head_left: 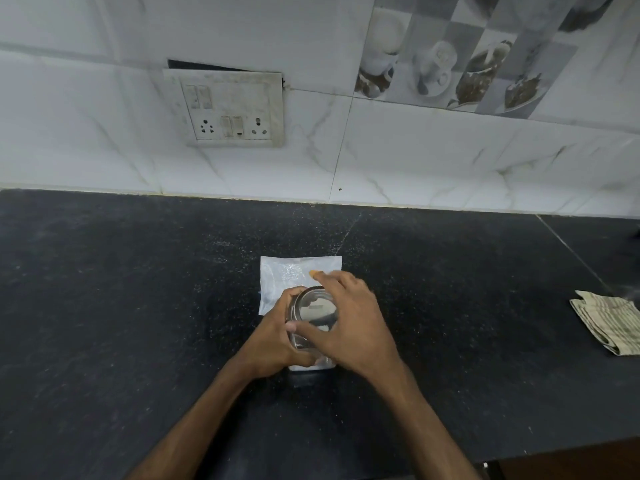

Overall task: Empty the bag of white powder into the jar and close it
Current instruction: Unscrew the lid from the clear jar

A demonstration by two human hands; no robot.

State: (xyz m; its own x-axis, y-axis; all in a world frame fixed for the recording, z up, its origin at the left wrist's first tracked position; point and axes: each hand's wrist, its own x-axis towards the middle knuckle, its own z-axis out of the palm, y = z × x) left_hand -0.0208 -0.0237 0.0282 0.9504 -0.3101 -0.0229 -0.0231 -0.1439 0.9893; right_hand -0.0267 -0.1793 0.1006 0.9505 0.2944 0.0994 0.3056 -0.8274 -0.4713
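We've got left hand [273, 341] gripping jar [311, 327], right hand [349, 320] clamped round lid [317, 308] w/ bag [291, 275] behind; cross-threaded lid = powder leak.

Jar [313, 320] body (and bag [287, 275]) largely hidden by hands.

Your jar [313, 320] sits mid-counter [138, 306], bag [287, 275] flat just behind it. Folded cloth [609, 322] far right. Switchboard [228, 109] on wall behind, left.
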